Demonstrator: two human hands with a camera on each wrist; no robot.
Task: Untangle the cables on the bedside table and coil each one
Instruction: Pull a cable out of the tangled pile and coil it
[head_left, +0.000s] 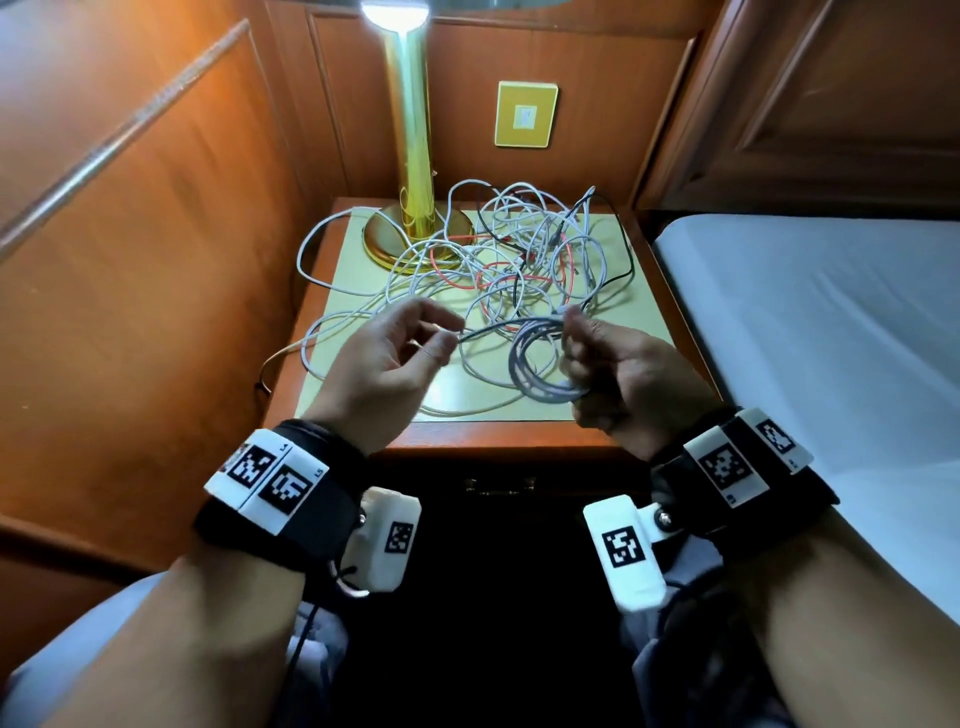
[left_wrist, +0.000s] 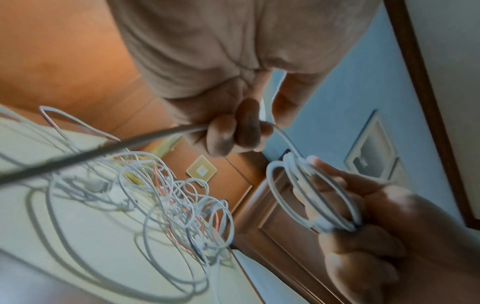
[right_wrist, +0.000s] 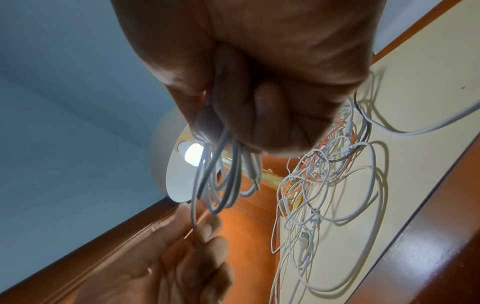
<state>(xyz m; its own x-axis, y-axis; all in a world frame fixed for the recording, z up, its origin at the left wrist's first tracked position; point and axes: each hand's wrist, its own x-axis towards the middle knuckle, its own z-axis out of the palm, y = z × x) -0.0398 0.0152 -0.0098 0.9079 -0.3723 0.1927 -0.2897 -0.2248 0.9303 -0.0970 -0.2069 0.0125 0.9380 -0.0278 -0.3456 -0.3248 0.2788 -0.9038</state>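
So right now I'm holding a partly wound white coil (head_left: 540, 364) in my right hand (head_left: 618, 374), fingers curled tight around the loops so they aren't springing apart. My left hand (head_left: 387, 358) is pinching the free run of that same cable (left_wrist: 284, 135) between thumb and fingertips, keeping it taut so the next loop is laying flat onto the bundle. Both hands are hovering just above the front of the bedside table (head_left: 332, 384), which I'm guessing is keeping the slack short.

The rest of the cables (head_left: 514, 254) are sitting in one big knot behind, white ones mixed with a red and a black, some strands draping around the brass lamp base (head_left: 415, 234). I'm thinking that lamp is going to snag things when I'm pulling the next one free, so plenty of the job is left.
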